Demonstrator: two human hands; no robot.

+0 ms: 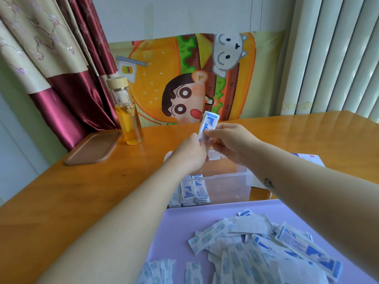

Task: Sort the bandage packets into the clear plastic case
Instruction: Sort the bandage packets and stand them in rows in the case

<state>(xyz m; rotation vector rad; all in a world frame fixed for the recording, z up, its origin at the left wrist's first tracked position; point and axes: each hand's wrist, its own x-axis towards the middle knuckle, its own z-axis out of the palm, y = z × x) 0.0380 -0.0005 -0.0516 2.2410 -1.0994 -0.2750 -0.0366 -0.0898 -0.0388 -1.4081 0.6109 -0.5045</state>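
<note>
A thin stack of bandage packets point(208, 124) is held just above the clear plastic case point(227, 182), pinched by the left hand point(192, 153) and right hand point(230, 142). If the pinch slackens, the packets could fan out and land beside the case on the table point(61, 191).

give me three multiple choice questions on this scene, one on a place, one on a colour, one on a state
1. Where in the clear case do the stored packets stand?
A. right end
B. left end
C. middle

2. What colour is the mat under the loose packets?
A. green
B. black
C. lilac

3. What are the left hand and right hand doing?
A. pinching the held packets between them
B. lying flat on the table
C. gripping a bottle

Answers:
1 B, they stand upright at the case's left end.
2 C, the mat is pale lilac.
3 A, fingers of both hands pinch the raised packets.
</note>
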